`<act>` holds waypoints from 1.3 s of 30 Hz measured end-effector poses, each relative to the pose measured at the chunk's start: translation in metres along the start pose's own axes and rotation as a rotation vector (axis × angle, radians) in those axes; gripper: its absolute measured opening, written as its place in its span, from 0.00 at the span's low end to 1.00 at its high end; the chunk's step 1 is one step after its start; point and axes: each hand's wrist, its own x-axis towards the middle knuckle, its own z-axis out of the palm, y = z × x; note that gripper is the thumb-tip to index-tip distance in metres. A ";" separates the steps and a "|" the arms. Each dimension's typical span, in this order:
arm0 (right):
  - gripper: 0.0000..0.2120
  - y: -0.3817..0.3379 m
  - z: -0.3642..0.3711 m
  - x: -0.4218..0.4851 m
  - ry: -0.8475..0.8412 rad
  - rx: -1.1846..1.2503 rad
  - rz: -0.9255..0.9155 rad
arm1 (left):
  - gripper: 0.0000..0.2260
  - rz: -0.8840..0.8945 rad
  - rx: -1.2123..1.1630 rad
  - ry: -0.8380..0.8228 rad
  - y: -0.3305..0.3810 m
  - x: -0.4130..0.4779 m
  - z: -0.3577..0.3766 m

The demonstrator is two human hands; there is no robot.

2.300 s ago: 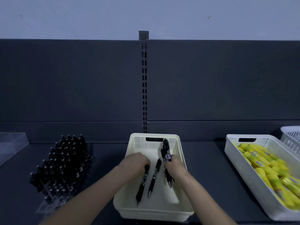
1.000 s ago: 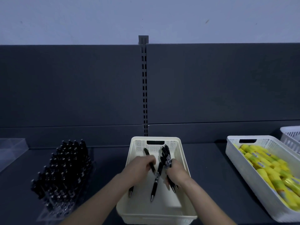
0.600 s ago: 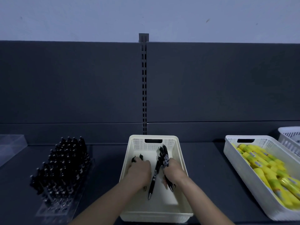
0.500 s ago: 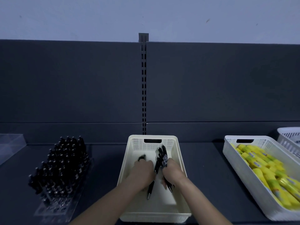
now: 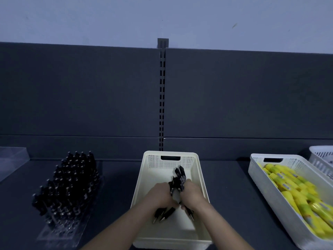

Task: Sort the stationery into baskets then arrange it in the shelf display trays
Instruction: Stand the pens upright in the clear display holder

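Over on the left, a clear tray [image 5: 59,237] holds upright black pens [image 5: 72,181]. Mid-shelf, over the cream basket [image 5: 146,170], the left hand [image 5: 159,197] curls its fingers round a few pens [image 5: 163,215], and the right hand [image 5: 191,195] clutches a pen bunch [image 5: 179,177] (hands nearly touching). Yellow markers [image 5: 297,192] fill the white basket [image 5: 255,158], far right.

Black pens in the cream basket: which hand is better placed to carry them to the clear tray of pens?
Probably the left hand: it grips a few pens on the side nearer the clear tray. The right hand, also holding a bundle, would have to cross over.
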 end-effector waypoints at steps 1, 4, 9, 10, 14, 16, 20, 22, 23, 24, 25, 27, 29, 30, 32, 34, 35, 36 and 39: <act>0.10 0.000 0.001 0.002 0.020 0.009 -0.004 | 0.17 -0.002 0.025 -0.003 0.001 -0.001 0.002; 0.12 -0.002 0.002 0.000 0.043 0.024 -0.017 | 0.16 -0.031 0.063 0.042 0.002 -0.001 0.002; 0.07 -0.001 -0.003 -0.007 0.038 0.044 -0.046 | 0.13 -0.164 0.044 0.158 -0.010 0.004 0.000; 0.06 -0.001 -0.003 -0.007 0.043 0.108 -0.056 | 0.13 -0.189 0.015 0.162 -0.012 0.004 -0.001; 0.09 -0.007 -0.010 -0.019 0.006 0.553 -0.019 | 0.12 -0.226 -0.256 0.096 -0.009 0.004 -0.013; 0.10 -0.008 -0.017 -0.031 0.001 0.635 -0.068 | 0.06 -0.247 -0.651 0.077 -0.009 0.005 -0.023; 0.14 -0.009 -0.025 -0.055 0.061 0.722 -0.197 | 0.07 -0.095 -1.219 0.051 0.000 -0.024 -0.038; 0.18 -0.012 -0.027 -0.073 0.097 0.714 -0.283 | 0.09 0.038 -1.245 0.069 0.013 -0.049 -0.038; 0.19 -0.014 -0.027 -0.083 0.112 0.689 -0.328 | 0.09 0.077 -1.256 0.083 0.019 -0.060 -0.035; 0.19 -0.015 -0.027 -0.092 0.133 0.656 -0.373 | 0.10 0.107 -1.263 0.097 0.024 -0.069 -0.033; 0.19 -0.017 -0.026 -0.101 0.154 0.616 -0.423 | 0.10 0.131 -1.270 0.114 0.028 -0.078 -0.031; 0.20 -0.017 -0.023 -0.114 0.178 0.535 -0.494 | 0.10 0.162 -1.297 0.155 0.033 -0.094 -0.028; 0.23 -0.017 -0.017 -0.125 0.182 0.438 -0.563 | 0.09 0.171 -1.330 0.191 0.032 -0.109 -0.029; 0.25 -0.018 -0.014 -0.130 0.177 0.382 -0.599 | 0.08 0.165 -1.349 0.206 0.031 -0.118 -0.030; 0.25 -0.019 -0.006 -0.139 0.167 0.307 -0.672 | 0.08 0.129 -1.363 0.249 0.025 -0.131 -0.032; 0.22 -0.023 0.004 -0.145 0.150 0.244 -0.738 | 0.08 0.094 -1.352 0.303 0.016 -0.146 -0.035; 0.20 -0.027 0.010 -0.147 0.133 0.211 -0.752 | 0.08 0.087 -1.357 0.318 0.011 -0.154 -0.037; 0.21 -0.033 0.015 -0.150 0.113 0.181 -0.756 | 0.07 0.079 -1.373 0.327 0.004 -0.162 -0.039; 0.21 -0.051 0.033 -0.158 0.074 0.123 -0.802 | 0.06 0.042 -1.451 0.353 -0.019 -0.182 -0.044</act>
